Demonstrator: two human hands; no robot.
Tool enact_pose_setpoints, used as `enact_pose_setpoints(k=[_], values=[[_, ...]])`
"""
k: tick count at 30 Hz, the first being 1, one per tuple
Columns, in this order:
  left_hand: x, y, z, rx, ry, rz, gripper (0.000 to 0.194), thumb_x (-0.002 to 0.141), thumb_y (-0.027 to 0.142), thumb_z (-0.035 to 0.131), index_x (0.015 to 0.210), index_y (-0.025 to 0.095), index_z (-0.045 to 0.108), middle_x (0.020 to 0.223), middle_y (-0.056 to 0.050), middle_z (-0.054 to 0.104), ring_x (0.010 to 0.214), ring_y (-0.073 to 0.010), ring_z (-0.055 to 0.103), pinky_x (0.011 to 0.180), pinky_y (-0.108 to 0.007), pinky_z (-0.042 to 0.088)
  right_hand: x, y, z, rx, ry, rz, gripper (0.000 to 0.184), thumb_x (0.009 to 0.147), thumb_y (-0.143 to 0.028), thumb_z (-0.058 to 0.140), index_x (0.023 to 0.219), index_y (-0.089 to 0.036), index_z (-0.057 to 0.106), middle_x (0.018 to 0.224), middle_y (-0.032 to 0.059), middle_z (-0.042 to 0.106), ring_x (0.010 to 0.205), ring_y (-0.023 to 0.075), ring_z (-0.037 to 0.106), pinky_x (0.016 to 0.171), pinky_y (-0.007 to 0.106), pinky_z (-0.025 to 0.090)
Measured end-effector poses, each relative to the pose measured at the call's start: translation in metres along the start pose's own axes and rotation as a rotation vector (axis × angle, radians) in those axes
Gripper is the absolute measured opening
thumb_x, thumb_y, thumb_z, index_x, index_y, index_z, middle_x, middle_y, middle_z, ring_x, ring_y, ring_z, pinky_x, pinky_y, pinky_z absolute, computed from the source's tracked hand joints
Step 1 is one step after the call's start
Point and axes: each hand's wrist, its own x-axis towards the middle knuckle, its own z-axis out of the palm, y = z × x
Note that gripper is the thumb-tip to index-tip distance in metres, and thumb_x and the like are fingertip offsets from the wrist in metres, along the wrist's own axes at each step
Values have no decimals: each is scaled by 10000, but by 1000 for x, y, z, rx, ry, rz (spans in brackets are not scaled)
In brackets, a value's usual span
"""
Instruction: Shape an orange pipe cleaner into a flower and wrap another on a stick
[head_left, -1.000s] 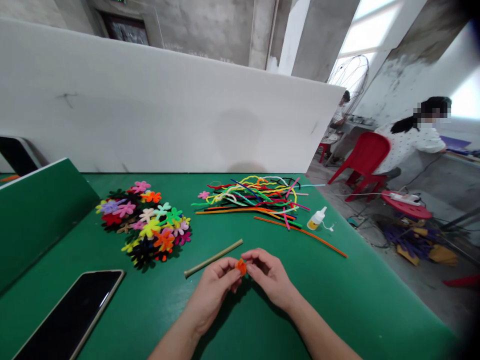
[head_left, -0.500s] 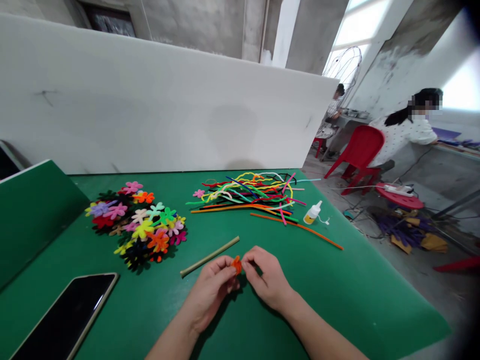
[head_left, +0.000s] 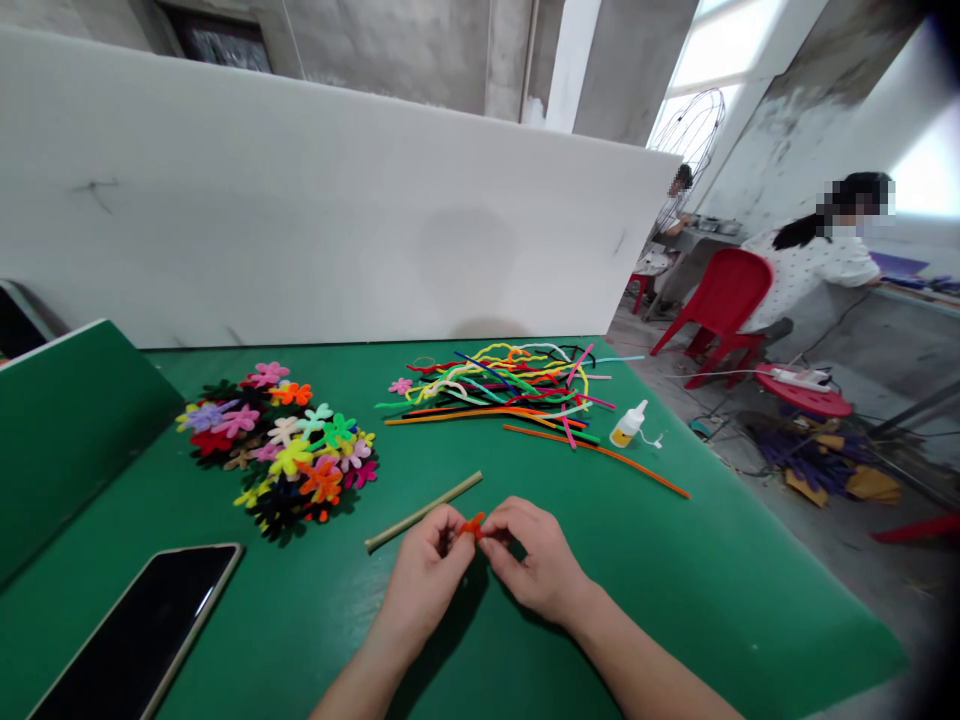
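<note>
My left hand and my right hand meet over the green table, both pinching a small orange pipe-cleaner piece between their fingertips. A thin olive stick lies just beyond my left hand. Farther back lies a loose heap of coloured pipe cleaners, with a long orange one stretched out toward the right edge. A pile of finished fuzzy flowers in many colours sits to the left.
A small glue bottle lies by the pipe cleaners. A dark phone rests at the near left. A green board leans at the left and a white panel backs the table. A person on a red chair sits at right.
My fingers have worked the orange piece closer together and the hands shifted slightly; the camera view moved a little. Nothing else on the table has moved.
</note>
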Motion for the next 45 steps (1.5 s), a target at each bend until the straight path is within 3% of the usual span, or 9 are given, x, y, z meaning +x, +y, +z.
enact_pose_setpoints(k=[4, 10, 17, 20, 25, 30, 35, 40, 45], values=[[0, 1, -2, -8, -54, -54, 183, 649, 257, 568, 528, 171, 461, 485, 63, 410, 474, -91, 338, 462, -201, 251, -1, 2, 1, 76, 9, 30, 76, 781, -200, 489, 803, -182, 560, 723, 32, 566, 655, 135, 517, 595, 249, 422], [-2, 2, -5, -71, -246, -163, 152, 689, 239, 526, 580, 157, 460, 463, 64, 426, 450, -71, 279, 437, -198, 198, -2, 3, 1, 154, 74, 37, 78, 765, -259, 539, 746, -185, 552, 689, 18, 547, 627, 125, 501, 565, 239, 421], [-1, -1, -8, -201, -374, -234, 143, 644, 190, 542, 568, 161, 424, 478, 72, 405, 457, -66, 325, 457, -206, 221, -1, 9, 1, 306, 83, 18, 242, 683, -300, 646, 898, -201, 595, 748, 33, 549, 676, 142, 508, 522, 219, 437], [-1, -1, -8, -229, -398, -258, 138, 628, 198, 549, 577, 163, 426, 490, 70, 417, 450, -65, 331, 454, -208, 217, -1, 9, -1, 290, 45, 13, 242, 678, -302, 657, 898, -206, 627, 746, 32, 551, 649, 134, 509, 530, 221, 431], [-4, 2, -6, -137, -380, -257, 136, 609, 193, 557, 564, 164, 432, 471, 77, 406, 449, -67, 327, 445, -197, 206, -2, 5, -2, 179, 14, 18, 125, 714, -289, 622, 705, -170, 660, 651, 21, 532, 583, 118, 502, 523, 223, 389], [-3, 1, -2, 35, -329, -142, 141, 646, 224, 508, 557, 171, 413, 491, 75, 360, 475, -78, 294, 455, -202, 215, -2, 3, 0, 147, 38, 33, 180, 741, -257, 580, 598, -149, 593, 597, 7, 489, 561, 108, 464, 507, 215, 351], [-2, -5, 2, 252, -224, 75, 197, 716, 234, 436, 547, 195, 343, 519, 71, 289, 497, -92, 276, 465, -210, 243, -2, 4, 5, 90, 101, 119, 219, 753, -240, 540, 556, -156, 496, 562, -16, 429, 525, 99, 408, 483, 214, 310], [-3, -8, 6, 492, -87, 286, 187, 744, 185, 405, 562, 197, 361, 543, 40, 367, 518, -118, 366, 491, -222, 304, 0, 2, 8, 65, 135, 199, 231, 759, -202, 500, 543, -166, 428, 558, -27, 395, 514, 94, 383, 480, 208, 298], [-5, -16, 6, 705, -44, 510, 181, 783, 188, 380, 623, 173, 463, 623, -25, 482, 621, -168, 465, 575, -270, 367, 2, 1, 10, 74, 152, 241, 242, 757, -187, 474, 532, -175, 385, 544, -34, 367, 507, 97, 365, 474, 213, 287]])
